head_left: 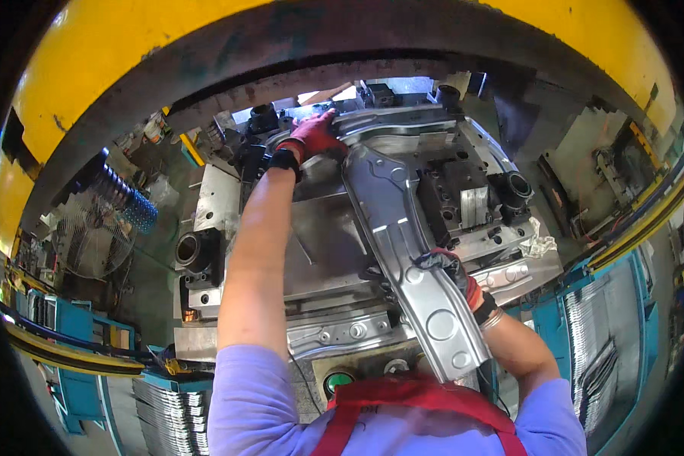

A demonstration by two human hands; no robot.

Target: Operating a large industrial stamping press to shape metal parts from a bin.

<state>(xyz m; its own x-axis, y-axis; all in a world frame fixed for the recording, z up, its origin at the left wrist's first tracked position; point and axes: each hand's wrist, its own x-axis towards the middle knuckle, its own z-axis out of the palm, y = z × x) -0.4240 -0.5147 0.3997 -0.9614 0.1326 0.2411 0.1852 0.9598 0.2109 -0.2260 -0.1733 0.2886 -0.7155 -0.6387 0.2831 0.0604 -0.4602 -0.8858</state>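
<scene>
A long stamped sheet-metal panel (403,243) lies across the press die (319,251), running from the far side down toward my chest. My left hand (315,135), in a red glove, grips the panel's far end near the back of the die. Low at the right, my right hand (452,272), in a dark and red glove, holds the panel's right edge close to its near end. Both arms are stretched out over the die.
The yellow press frame (114,53) arches overhead. A fan (91,235) stands at the left. Stacks of metal sheets sit in blue racks at lower left (167,410) and right (608,327). A white rag (538,245) lies on the die's right side. A green button (339,380) sits below the die.
</scene>
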